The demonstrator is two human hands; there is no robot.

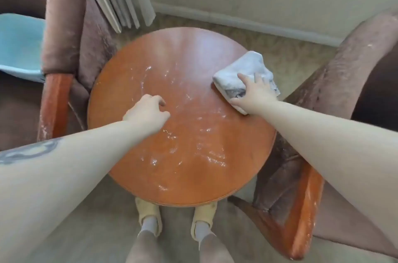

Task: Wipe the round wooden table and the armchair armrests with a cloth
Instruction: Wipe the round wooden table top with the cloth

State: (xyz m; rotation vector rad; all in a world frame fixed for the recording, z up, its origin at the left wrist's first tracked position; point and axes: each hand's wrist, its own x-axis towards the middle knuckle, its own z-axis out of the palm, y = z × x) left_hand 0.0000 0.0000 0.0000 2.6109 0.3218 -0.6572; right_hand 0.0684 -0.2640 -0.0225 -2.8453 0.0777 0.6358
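Cloth (243, 75) lies bunched at the right edge of the surface (172, 51), part of it overhanging the rim. Right hand (254, 92) presses down on it, fingers (244, 78) spread flat over the folds, pinning rather than gripping. Left hand (148, 111) rests near the centre of the surface, fingers curled loosely, holding nothing. White streaks and wet patches (187, 150) cover the centre and near half of the surface; wiping appears barely begun. Both wooden armrests (55, 107), one at each side edge, show white specks and look untreated.

Risks from here:
- Cloth may slide off the right edge, since much of it already overhangs.
- A flat palm on a bunched cloth may smear residue instead of lifting it.
- Leaning on the left hand could tip the surface.
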